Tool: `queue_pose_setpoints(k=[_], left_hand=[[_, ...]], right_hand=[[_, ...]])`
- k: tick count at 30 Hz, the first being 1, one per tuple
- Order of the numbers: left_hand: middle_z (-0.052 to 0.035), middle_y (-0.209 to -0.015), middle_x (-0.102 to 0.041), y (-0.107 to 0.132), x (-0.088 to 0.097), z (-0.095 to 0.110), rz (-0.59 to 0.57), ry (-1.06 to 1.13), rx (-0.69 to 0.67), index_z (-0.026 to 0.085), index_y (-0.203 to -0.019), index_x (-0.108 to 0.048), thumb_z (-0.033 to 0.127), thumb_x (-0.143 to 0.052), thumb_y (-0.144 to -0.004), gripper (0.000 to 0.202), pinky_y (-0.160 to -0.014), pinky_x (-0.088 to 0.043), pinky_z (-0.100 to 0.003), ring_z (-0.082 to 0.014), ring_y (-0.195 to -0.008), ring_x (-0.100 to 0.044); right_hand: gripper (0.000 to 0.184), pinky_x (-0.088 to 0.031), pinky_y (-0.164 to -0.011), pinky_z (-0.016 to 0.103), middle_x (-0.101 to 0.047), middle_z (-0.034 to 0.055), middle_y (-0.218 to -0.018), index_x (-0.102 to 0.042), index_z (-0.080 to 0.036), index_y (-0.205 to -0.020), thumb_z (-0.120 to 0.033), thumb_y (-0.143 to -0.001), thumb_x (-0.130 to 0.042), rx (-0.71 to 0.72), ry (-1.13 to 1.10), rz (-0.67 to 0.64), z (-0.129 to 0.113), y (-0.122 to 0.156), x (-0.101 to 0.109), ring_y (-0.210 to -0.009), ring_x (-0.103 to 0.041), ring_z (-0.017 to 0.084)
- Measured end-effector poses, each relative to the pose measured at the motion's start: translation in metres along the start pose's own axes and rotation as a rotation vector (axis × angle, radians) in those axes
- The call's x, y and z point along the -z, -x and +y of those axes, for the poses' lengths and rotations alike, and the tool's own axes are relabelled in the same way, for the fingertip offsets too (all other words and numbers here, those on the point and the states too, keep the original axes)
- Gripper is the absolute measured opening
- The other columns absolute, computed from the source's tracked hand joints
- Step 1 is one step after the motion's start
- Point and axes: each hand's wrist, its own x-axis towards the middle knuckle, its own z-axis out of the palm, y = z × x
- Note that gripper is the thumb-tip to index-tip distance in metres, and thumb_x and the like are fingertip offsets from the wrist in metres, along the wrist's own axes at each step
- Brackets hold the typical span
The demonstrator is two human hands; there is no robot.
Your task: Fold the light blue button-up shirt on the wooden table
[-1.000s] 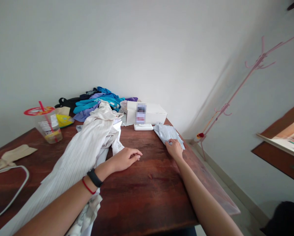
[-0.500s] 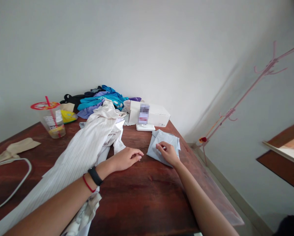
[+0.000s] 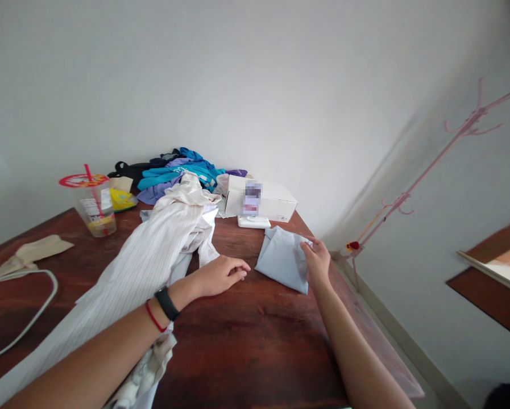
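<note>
A folded light blue cloth (image 3: 281,258) lies flat on the dark wooden table (image 3: 241,341). At its right edge is my right hand (image 3: 318,261), thumb and fingers closed on the border of the fabric. My left hand (image 3: 223,275) rests on the wood to the left of that cloth, holding nothing, its fingers loosely bent and a little apart from the thumb. Under and beside my left forearm stretches a white striped garment (image 3: 139,258), running from the near left edge toward the back. Some crumpled pale fabric (image 3: 146,369) shows below the same forearm.
Behind are a heap of blue and dark clothes (image 3: 178,170), a white box (image 3: 276,201) and a small stand (image 3: 253,222) with a blurred screen. A plastic cup (image 3: 95,210) with a red straw, beige cloth (image 3: 37,253) and white cable (image 3: 52,292) are left. A pink coat rack (image 3: 429,162) stands right.
My right hand has moved from the top of the folded cloth to its right edge and closed there. The cloth's surface looks smoother. My left hand stays in place.
</note>
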Motion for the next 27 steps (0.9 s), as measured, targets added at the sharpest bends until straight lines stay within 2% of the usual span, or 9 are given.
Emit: queue_pose_setpoints(k=[3,7,10,12,17,20,23,25,27], left_hand=[[-0.0067,-0.102,-0.078,-0.001,-0.001,-0.001,0.003,0.007,0.004,0.019,-0.12,-0.07,0.034,-0.054,-0.096,0.033,-0.082,-0.05,-0.03,-0.0214,-0.091,-0.072],[-0.0064,-0.103,-0.077,-0.001,-0.001,-0.003,0.003,0.015,0.009,0.02,-0.121,-0.069,0.033,-0.054,-0.096,0.033,-0.082,-0.05,-0.03,-0.0212,-0.092,-0.071],[-0.0065,-0.102,-0.077,-0.001,-0.001,-0.001,0.003,0.019,0.016,0.019,-0.122,-0.068,0.034,-0.053,-0.096,0.034,-0.082,-0.05,-0.03,-0.021,-0.09,-0.071],[-0.0065,-0.1,-0.076,-0.001,-0.001,0.001,0.023,0.013,0.014,0.02,-0.127,-0.065,0.036,-0.053,-0.096,0.037,-0.081,-0.05,-0.031,-0.0208,-0.088,-0.07],[-0.0078,-0.103,-0.072,-0.004,0.001,0.003,0.211,0.073,0.033,0.02,-0.142,-0.05,0.042,-0.05,-0.097,0.05,-0.084,-0.05,-0.034,-0.0208,-0.087,-0.068],[-0.0099,-0.116,-0.069,-0.007,0.004,0.0,0.378,0.261,0.121,0.022,-0.142,-0.047,0.054,-0.044,-0.098,0.054,-0.088,-0.05,-0.036,-0.0224,-0.095,-0.067],[-0.0139,-0.129,-0.064,-0.012,0.009,-0.005,0.5,0.447,0.224,0.021,-0.144,-0.042,0.069,-0.022,-0.099,0.068,-0.08,-0.052,-0.036,-0.0252,-0.105,-0.064],[-0.0167,-0.129,-0.063,-0.014,0.012,-0.006,0.491,0.559,0.262,0.018,-0.144,-0.04,0.073,-0.011,-0.097,0.078,-0.077,-0.052,-0.034,-0.0259,-0.106,-0.065],[-0.0175,-0.125,-0.065,-0.015,0.013,-0.006,0.431,0.678,0.295,0.015,-0.143,-0.041,0.077,-0.014,-0.094,0.083,-0.075,-0.051,-0.033,-0.0255,-0.102,-0.067]], right_hand=[[0.056,-0.055,-0.068,0.029,-0.067,0.0047,-0.104,-0.057,-0.022,-0.113,-0.046,-0.064,-0.074,-0.184,-0.183,0.057,-0.003,-0.001,0.0,-0.088,-0.068,0.021],[0.061,-0.052,-0.053,0.025,-0.066,0.0,-0.087,-0.053,-0.024,-0.111,-0.044,-0.059,-0.079,-0.338,-0.199,-0.034,-0.008,0.002,0.0,-0.066,-0.065,0.016],[0.058,-0.042,-0.042,0.022,-0.061,-0.0052,-0.07,-0.056,-0.023,-0.104,-0.043,-0.058,-0.084,-0.353,-0.169,-0.155,-0.013,0.009,-0.001,-0.049,-0.053,0.012],[0.05,-0.037,-0.041,0.021,-0.059,-0.006,-0.066,-0.06,-0.022,-0.097,-0.04,-0.059,-0.085,-0.328,-0.138,-0.244,-0.017,0.014,-0.004,-0.048,-0.049,0.01],[0.04,-0.048,-0.055,0.025,-0.071,0.0021,-0.083,-0.068,-0.019,-0.096,-0.042,-0.065,-0.082,-0.225,-0.189,-0.368,-0.032,0.024,-0.006,-0.067,-0.063,0.017],[0.045,-0.055,-0.073,0.033,-0.074,0.0055,-0.09,-0.071,-0.021,-0.096,-0.052,-0.065,-0.082,-0.209,-0.336,-0.631,-0.038,0.033,0.005,-0.079,-0.069,0.023],[0.068,-0.055,-0.084,0.043,-0.075,0.0094,-0.085,-0.073,-0.021,-0.087,-0.073,-0.045,-0.085,-0.31,-0.416,-1.08,-0.038,0.04,0.023,-0.086,-0.072,0.029],[0.079,-0.053,-0.09,0.049,-0.076,0.0132,-0.087,-0.075,-0.019,-0.084,-0.078,-0.032,-0.085,-0.345,-0.382,-1.339,-0.039,0.043,0.03,-0.091,-0.072,0.034],[0.079,-0.05,-0.094,0.053,-0.076,0.0176,-0.097,-0.076,-0.018,-0.083,-0.081,-0.036,-0.084,-0.32,-0.352,-1.463,-0.043,0.044,0.03,-0.1,-0.071,0.036]])
